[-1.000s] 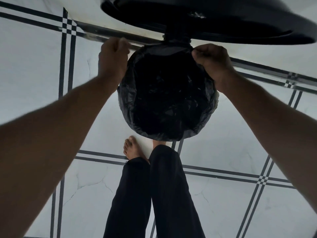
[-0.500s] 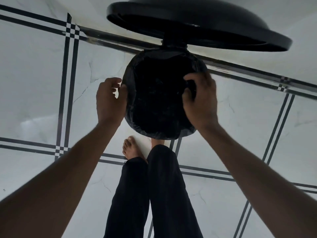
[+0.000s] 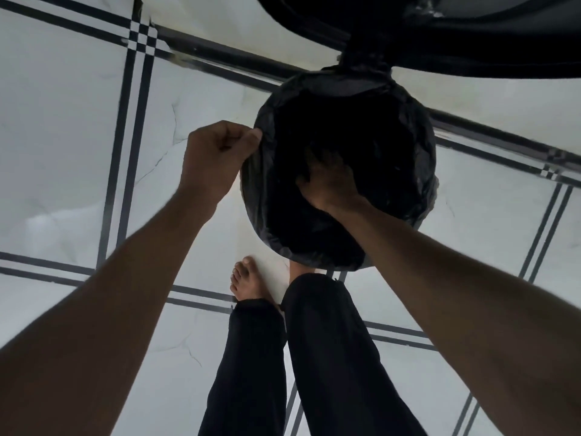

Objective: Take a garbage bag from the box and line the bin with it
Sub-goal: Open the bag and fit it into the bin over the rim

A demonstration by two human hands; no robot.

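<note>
A round bin stands on the floor, and a black garbage bag is draped over its rim and down inside it. The bin's black lid stands open behind it at the top of the view. My left hand pinches the bag's edge at the left side of the rim. My right hand is down inside the bin with its fingers spread against the bag; its fingertips fade into the dark. The box of bags is out of view.
The floor is pale marble tile with dark double lines. My legs in black trousers and a bare foot stand just in front of the bin. A wall base runs behind the bin.
My right hand has gone from the bin's rim down into the bag. My left hand has closed on the bag's left edge. The view has moved closer to the bin.
</note>
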